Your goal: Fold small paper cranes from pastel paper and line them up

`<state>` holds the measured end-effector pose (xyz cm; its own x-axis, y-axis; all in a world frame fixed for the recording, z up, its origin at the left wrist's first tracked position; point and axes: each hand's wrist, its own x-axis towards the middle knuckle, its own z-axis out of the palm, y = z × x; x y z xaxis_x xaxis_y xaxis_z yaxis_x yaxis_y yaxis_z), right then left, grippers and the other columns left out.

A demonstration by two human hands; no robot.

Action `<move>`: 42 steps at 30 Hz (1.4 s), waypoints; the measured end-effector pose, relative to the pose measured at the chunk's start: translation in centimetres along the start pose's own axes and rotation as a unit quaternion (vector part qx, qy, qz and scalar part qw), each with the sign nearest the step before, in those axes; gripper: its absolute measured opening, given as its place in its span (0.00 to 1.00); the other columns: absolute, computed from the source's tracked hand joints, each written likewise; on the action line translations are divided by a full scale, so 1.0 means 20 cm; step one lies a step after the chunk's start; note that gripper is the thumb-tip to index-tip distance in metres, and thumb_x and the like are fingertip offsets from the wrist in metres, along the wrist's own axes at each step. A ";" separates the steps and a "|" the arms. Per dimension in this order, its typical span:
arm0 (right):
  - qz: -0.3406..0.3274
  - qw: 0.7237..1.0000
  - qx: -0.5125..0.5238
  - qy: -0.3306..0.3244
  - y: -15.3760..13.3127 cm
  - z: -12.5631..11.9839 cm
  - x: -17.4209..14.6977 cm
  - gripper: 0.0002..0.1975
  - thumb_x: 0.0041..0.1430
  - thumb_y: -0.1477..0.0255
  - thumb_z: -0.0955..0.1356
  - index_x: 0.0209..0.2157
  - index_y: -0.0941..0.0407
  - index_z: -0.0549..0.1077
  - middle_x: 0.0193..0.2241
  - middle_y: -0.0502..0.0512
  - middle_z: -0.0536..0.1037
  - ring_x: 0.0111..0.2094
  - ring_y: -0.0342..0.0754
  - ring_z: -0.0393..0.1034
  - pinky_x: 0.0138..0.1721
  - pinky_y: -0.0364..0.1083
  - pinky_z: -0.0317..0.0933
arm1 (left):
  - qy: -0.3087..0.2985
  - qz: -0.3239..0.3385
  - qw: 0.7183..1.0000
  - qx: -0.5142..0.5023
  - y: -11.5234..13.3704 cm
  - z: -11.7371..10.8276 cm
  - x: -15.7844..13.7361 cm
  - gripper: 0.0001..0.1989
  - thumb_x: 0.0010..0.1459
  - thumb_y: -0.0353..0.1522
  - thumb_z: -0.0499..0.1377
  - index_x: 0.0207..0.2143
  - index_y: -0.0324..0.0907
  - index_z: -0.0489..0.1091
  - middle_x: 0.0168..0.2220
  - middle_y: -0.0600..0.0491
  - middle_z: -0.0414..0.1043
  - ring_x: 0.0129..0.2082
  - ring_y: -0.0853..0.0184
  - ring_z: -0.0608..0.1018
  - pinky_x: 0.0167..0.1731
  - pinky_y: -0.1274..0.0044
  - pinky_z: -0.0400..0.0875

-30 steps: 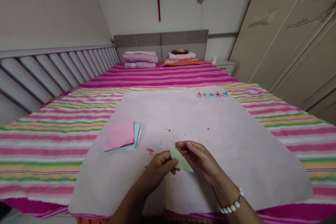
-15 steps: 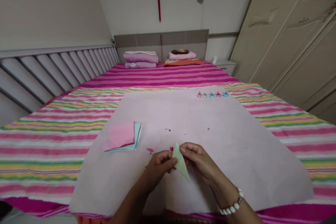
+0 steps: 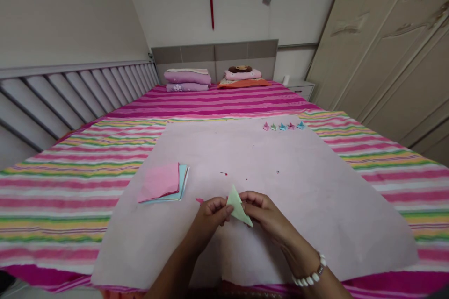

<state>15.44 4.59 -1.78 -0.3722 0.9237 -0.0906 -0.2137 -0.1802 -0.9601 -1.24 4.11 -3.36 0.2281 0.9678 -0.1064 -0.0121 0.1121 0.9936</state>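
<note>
A folded piece of light green paper (image 3: pixel 237 205) is held up between my two hands, its point upward and a long edge slanting down to the right. My left hand (image 3: pixel 209 218) pinches its left side, thumb in front. On the right side, my right hand (image 3: pixel 265 212) grips it with thumb and fingers; a white beaded bracelet (image 3: pixel 310 276) circles that wrist. Parts of the fingers behind the paper are hidden. Just beyond my left hand, small pink marks (image 3: pixel 199 201) show on the large pale sheet (image 3: pixel 336 224), partly covered by the hand.
A stack of pink and blue paper squares (image 3: pixel 160 181) lies at left on the sheet. Several small folded paper figures (image 3: pixel 282 126) stand in a row at the far right. Striped bedding (image 3: pixel 63 187) surrounds the sheet. A bed rail (image 3: pixel 70 88) runs along the left.
The green paper has risen slightly and shifted left. A notch now shows on its right edge, where my right thumb has moved down over it.
</note>
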 end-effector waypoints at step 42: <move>-0.347 0.758 -0.512 0.209 0.20 0.10 0.02 0.12 0.59 0.81 0.58 0.34 0.56 0.71 0.28 0.55 0.70 0.27 0.47 0.68 0.27 0.44 0.64 | 0.167 0.067 0.952 0.248 0.01 0.11 0.06 0.12 0.52 0.32 0.54 0.36 0.40 0.74 0.24 0.54 0.74 0.25 0.65 0.74 0.26 0.77 0.64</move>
<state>12.62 3.58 -5.15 -0.1274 0.7412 0.6591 0.6647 0.5570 -0.4979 1.25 4.74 -3.29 -0.0661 0.9929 0.0989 0.4601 -0.0577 0.8860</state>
